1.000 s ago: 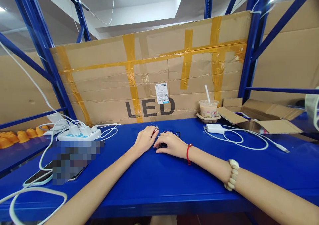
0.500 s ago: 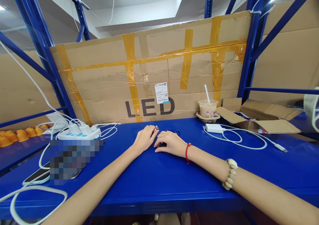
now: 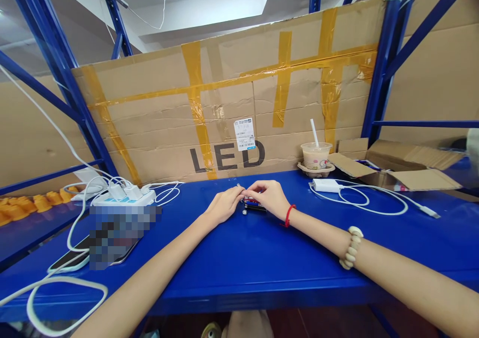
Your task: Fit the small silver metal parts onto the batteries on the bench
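Note:
My left hand (image 3: 223, 204) and my right hand (image 3: 270, 196) meet at the middle of the blue shelf top (image 3: 239, 258). Both are closed in a pinch around a small bundle of thin pen-like sticks (image 3: 253, 204), dark and red with metal tips. The left fingertips grip the metal tip end, the right fingers cover the other end from above. The bundle lies just above or on the surface; I cannot tell which. A red string circles my right wrist and a beaded bracelet sits further up the forearm.
A taped cardboard sheet marked LED (image 3: 228, 108) stands behind. A power strip with plugs (image 3: 125, 195) and white cables lie left, beside a phone (image 3: 93, 253). A drink cup with straw (image 3: 316, 156), a white charger (image 3: 325, 184) and an open carton (image 3: 404, 170) sit right.
Both hands have risen from lying flat over the sticks to pinching them between the fingertips. The view has tilted slightly downward.

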Tool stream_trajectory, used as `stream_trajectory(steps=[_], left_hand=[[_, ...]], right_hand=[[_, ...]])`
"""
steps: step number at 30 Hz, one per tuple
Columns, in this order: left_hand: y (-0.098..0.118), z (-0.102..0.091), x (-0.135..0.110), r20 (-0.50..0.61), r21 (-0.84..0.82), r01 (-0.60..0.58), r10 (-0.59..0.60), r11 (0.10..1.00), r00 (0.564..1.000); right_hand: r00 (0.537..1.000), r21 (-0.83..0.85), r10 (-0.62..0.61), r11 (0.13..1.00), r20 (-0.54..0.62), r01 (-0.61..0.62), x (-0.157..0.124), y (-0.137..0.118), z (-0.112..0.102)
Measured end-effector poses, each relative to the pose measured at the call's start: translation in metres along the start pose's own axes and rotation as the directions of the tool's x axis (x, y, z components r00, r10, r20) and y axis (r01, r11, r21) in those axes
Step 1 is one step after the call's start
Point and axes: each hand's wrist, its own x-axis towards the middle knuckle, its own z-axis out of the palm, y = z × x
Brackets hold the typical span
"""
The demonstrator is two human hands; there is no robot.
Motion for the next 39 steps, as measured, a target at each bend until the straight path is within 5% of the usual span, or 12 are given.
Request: stream_trajectory(steps=[6,14,26,39], left_hand=[[0.001,0.001,0.000,0.008,0.058,0.020,-0.021,0.998,1.000],[0.000,0.002,0.001,0.025,0.072,0.130,-0.132,0.989,0.991],[0.002,0.002,0.000,0.006,0.139,0.094,-0.095,0.986,0.995],[0.004,-0.002,-0.003,0.017,0.148,0.119,-0.123,0.982,0.992]], right_hand=[[0.998,0.037,0.069,0.997,0.011,-0.069,0.004,0.008,-0.004],[0.927,-0.451,-0.082,0.855,0.367,0.254,-0.001,-0.003,-0.015],[0.803,-0.419,-0.210,0.764,0.558,0.491,-0.011,-0.012,-0.009],[0.803,-0.471,-0.268,0.694,0.533,0.545,-0.009,-0.002,0.000]])
